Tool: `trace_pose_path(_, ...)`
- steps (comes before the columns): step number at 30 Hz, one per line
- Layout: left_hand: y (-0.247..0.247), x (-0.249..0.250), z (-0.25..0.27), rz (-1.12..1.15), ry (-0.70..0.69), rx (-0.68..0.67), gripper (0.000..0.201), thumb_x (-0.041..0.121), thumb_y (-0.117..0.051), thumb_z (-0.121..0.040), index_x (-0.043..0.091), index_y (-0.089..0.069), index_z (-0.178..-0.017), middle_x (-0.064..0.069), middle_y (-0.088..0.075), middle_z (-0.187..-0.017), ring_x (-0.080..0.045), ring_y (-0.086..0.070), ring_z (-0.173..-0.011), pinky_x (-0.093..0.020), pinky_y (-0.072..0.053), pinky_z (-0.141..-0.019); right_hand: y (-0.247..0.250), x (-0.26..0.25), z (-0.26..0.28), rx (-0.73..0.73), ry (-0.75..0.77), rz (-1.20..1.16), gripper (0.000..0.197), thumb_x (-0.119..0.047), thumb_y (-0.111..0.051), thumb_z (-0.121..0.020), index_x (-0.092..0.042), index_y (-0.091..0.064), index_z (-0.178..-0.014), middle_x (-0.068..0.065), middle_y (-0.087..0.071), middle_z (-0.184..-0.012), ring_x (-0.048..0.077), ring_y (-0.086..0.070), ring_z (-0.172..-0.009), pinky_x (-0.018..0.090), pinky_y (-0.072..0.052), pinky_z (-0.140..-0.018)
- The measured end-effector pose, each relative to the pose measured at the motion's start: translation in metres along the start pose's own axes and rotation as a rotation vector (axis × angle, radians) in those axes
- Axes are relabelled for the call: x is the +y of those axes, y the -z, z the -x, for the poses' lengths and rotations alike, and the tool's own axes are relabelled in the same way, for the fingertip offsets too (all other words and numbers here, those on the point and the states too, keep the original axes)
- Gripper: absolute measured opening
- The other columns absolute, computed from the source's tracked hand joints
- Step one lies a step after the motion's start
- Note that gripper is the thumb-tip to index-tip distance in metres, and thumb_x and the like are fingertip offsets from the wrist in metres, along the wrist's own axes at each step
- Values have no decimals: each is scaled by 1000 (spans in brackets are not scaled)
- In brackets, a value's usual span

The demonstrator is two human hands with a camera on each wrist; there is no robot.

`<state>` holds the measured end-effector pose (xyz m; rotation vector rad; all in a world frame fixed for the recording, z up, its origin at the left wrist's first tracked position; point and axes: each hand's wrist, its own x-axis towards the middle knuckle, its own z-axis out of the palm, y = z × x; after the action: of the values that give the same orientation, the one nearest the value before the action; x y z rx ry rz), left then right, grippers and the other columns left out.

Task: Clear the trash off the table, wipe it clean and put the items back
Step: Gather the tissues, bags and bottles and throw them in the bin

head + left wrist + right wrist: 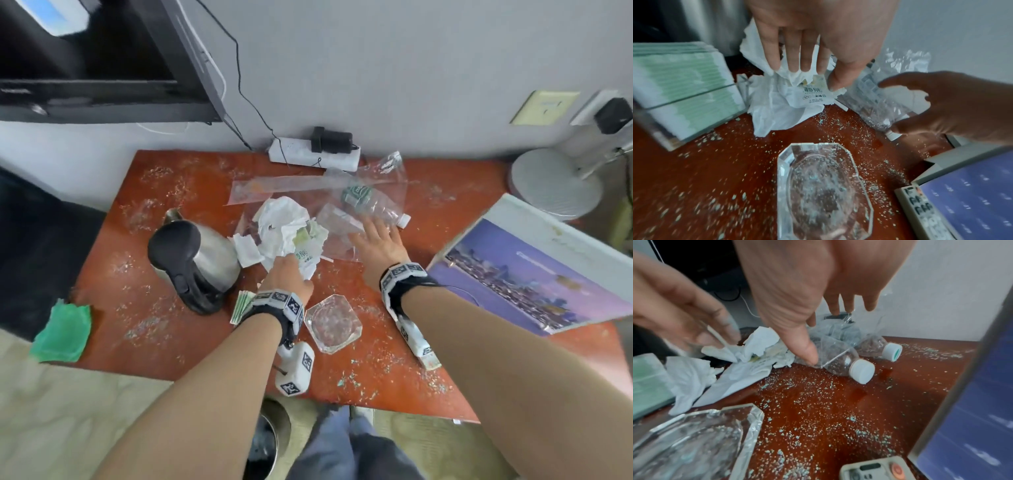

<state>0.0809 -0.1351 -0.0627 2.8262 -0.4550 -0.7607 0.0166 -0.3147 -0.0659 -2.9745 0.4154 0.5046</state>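
Crumpled white paper [287, 229] lies mid-table beside clear plastic bags [342, 192] and an empty bottle [371, 205] on its side. My left hand [287, 269] pinches the near edge of the paper [785, 100] between fingers [795, 65] and thumb. My right hand [375, 238] hovers spread over the bags, and its thumb touches the plastic [830, 344] over a bottle [840, 365]. Two white caps [862, 371] show in the right wrist view. Fine pale crumbs [818, 410] cover the red-brown table [144, 308].
A steel kettle [191, 260] stands left of the paper. A glass ashtray [332, 322] sits between my wrists, with a stack of green packets [684, 91] beside it. There is a green cloth [61, 329] at the left edge, a picture board [531, 274] and remote [873, 470] right, a power strip [308, 156] behind, a bin [263, 442] below.
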Motion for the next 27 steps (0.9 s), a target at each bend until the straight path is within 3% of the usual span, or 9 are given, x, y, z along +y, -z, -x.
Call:
trace_pose_path(4, -17, 6, -42, -133, -89, 30, 68, 32, -66, -89, 12, -34, -145, -8, -36, -150, -28, -43, -134, -43, -46, -102, -9, 4, -25, 2, 35, 110, 103, -6, -69, -75, -30, -10, -156, 15, 17, -162, 37, 11, -150, 65, -2, -117)
trace_pose_path(6, -28, 6, -58, -172, -111, 32, 81, 35, -70, -86, 12, -26, -149, -9, -28, -156, -28, -33, -141, -44, -43, -106, -15, 6, -34, -37, 60, 141, 108, -12, -72, -77, -32, -2, -157, 15, 22, -161, 38, 14, -149, 66, -1, -116)
trace_pose_path(9, -41, 6, -67, -219, -121, 21, 90, 36, -71, -85, 13, -17, -153, -10, -22, -159, -28, -27, -144, -45, -40, -108, -28, 10, -44, -49, 80, 125, 114, -7, -71, -77, -34, 7, -156, 13, 24, -161, 38, 12, -149, 66, -3, -117)
trace_pose_path(12, -46, 8, -69, -212, -82, 23, 88, 33, -70, -88, 14, -15, -154, -9, -20, -161, -28, -29, -143, -45, -43, -105, -38, 12, -49, -52, 107, 82, 115, -1, -68, -77, -36, 10, -155, 13, 20, -162, 39, 7, -150, 65, -8, -117)
trace_pose_path(19, -46, 7, -77, -189, -71, 62, 69, 21, -66, -89, 16, -28, -147, -8, -32, -149, -30, -40, -129, -44, -49, -91, -42, 16, -56, -34, 127, 2, 107, 1, -65, -80, -39, 1, -155, 10, 10, -165, 38, -4, -150, 62, -16, -117)
trace_pose_path(24, -52, 4, -85, -249, -68, 50, 85, 49, -76, -77, 15, -31, -141, -7, -33, -142, -29, -41, -124, -45, -54, -83, -48, 20, -59, -16, 142, -3, 102, -3, -65, -83, -40, -2, -155, 9, 7, -165, 39, -11, -149, 61, -20, -117)
trace_pose_path(27, -54, 5, -87, -223, -58, 75, 82, 48, -76, -78, 14, -34, -139, -8, -36, -139, -30, -43, -121, -44, -56, -78, -51, 21, -58, -5, 144, -11, 102, -5, -65, -84, -41, -2, -155, 9, 7, -165, 39, -11, -149, 60, -19, -118)
